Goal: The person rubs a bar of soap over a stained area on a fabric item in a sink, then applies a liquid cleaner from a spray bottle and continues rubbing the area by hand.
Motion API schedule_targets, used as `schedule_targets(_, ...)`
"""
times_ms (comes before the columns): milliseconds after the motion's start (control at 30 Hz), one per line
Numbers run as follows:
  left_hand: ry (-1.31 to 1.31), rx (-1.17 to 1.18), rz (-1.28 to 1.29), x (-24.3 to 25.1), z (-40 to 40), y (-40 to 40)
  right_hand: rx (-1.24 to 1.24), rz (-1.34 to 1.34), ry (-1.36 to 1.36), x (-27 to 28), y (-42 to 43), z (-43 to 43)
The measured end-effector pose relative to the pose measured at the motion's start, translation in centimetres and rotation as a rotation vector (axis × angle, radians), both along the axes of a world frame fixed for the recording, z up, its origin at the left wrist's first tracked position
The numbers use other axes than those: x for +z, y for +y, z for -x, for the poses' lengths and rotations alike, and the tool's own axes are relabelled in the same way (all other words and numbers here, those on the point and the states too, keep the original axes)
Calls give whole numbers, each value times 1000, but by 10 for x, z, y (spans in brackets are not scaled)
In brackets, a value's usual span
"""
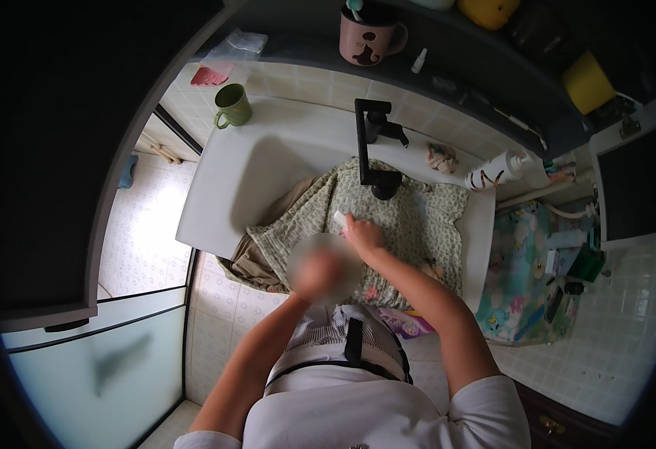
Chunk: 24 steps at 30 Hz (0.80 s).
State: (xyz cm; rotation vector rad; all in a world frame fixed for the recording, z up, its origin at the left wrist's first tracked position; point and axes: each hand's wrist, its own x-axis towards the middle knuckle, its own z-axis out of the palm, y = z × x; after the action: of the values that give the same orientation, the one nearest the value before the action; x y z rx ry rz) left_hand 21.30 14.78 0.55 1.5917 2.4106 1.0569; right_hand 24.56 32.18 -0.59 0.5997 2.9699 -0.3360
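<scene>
A quilted cloth (418,224) with a small green floral print is spread over the white sink (204,185) and covers much of its basin. Brown fabric (255,261) shows at its left edge. My right hand (364,236) grips a small white object (340,219) against the cloth; whether it is a brush or a bar of soap cannot be told. Close beside it on the left, my left hand (322,272) rests over the cloth's front part. A blur hides its fingers and anything in them.
A black faucet (364,146) rises over the cloth. On the sink's rim stand a green mug (233,105), a crumpled rag (441,158) and a white pump bottle (495,170). A dark shelf above bears a pink mug (368,39). A patterned cover (516,269) lies right.
</scene>
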Motion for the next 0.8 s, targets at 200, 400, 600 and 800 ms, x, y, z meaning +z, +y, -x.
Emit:
schedule_targets(200, -9, -4, 13, -2, -1, 0, -50, -102, 80, 6, 47, 11)
schedule_targets(400, 3, -2, -15, -4, 1, 0, -132, -113, 89, 23, 46, 18)
schedule_targets(600, 10, -6, 14, -8, 2, 0, 159, -82, -13, 9, 20, -12)
schedule_targets(800, 18, 4, -5, -26, 0, -3, 296, -88, -23, 30, 22, -18)
